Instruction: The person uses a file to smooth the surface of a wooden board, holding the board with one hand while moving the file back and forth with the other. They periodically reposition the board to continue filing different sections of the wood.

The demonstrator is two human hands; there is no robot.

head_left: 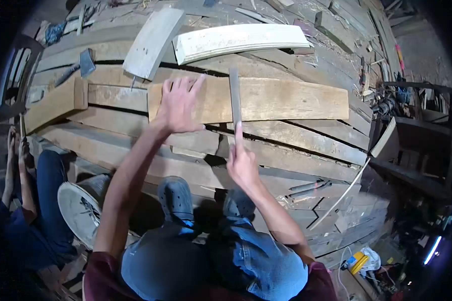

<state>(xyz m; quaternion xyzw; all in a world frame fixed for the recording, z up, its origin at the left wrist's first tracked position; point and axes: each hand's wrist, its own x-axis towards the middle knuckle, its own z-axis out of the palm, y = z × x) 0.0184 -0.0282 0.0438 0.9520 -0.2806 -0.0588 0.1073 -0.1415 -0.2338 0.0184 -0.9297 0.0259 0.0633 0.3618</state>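
Note:
A curved, light brown wooden board [291, 99] lies across the plank surface in front of me. My left hand [180, 105] rests on its left part with the fingers spread. My right hand [243, 161] is closed round the lower end of a long, flat metal tool [234, 93], the index finger stretched along it. The tool lies across the middle of the board, its far end reaching past the board's far edge. The tool's handle is hidden in my right hand.
Beyond the board are a white curved piece [243, 40] and a grey board [153, 42]. A hammer-like tool [87, 62] and a wooden block [60, 104] lie left. A bucket [78, 205] stands near a co-worker's hands [22, 150]. A thin strip [341, 195] lies right.

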